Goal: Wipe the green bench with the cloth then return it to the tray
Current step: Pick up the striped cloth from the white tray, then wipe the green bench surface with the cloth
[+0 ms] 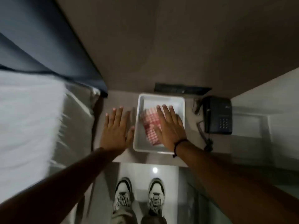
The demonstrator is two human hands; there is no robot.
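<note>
Red-and-white checked cloth (151, 125) lies inside the white tray (140, 101), toward its 3 o'clock half, on a grey-brown tabletop (191, 151). The right hand (169, 126) is spread flat, fingers straight, palm down over the cloth's 3 o'clock edge; whether it presses the fabric or hovers just above cannot be told. The left hand (115, 131) is open too, fingers splayed, at 9 o'clock of the tray, its thumb just beside the rim. A dark telephone (217, 114) sits at 3 o'clock, well apart from the tray. White sneakers (139, 194) stand at 6 o'clock on a glossy floor
</note>
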